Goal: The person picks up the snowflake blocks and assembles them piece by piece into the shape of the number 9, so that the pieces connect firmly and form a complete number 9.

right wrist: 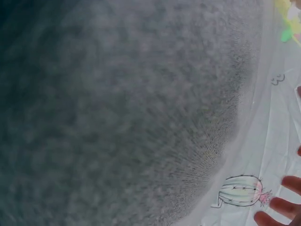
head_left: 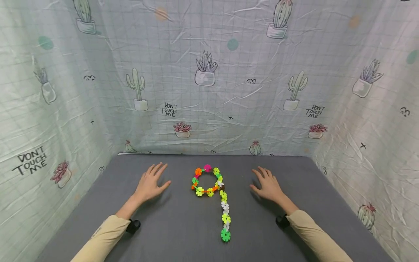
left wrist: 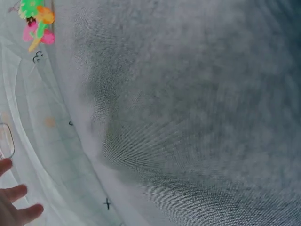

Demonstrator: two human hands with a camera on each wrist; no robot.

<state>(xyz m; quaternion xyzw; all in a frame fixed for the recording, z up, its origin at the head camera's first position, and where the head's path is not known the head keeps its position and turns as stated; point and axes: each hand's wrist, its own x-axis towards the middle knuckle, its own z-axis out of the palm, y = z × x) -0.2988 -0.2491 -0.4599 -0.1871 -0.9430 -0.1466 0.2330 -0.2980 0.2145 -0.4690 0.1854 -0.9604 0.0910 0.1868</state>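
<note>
Between the hands, a chain of colourful notched plastic discs [head_left: 226, 218] lies on the grey table, a ring at its far end and a straight tail toward the front. Yellow, white, green, orange and pink discs make it up. To its left is my left hand [head_left: 151, 185], fingers extended and holding nothing. My right hand [head_left: 268, 186] is on the other side, also bare, its fingers spread and apart from the chain. In the left wrist view, part of the disc chain [left wrist: 37, 23] shows at the top corner; the right wrist view catches a blurred bit of it [right wrist: 290, 21].
The grey table [head_left: 176, 225] reaches back to a pale curtain [head_left: 209, 102] printed with cacti, which also walls both sides. A dark wrist device [head_left: 133, 226] sits on the left wrist, another dark device [head_left: 282, 221] on the right.
</note>
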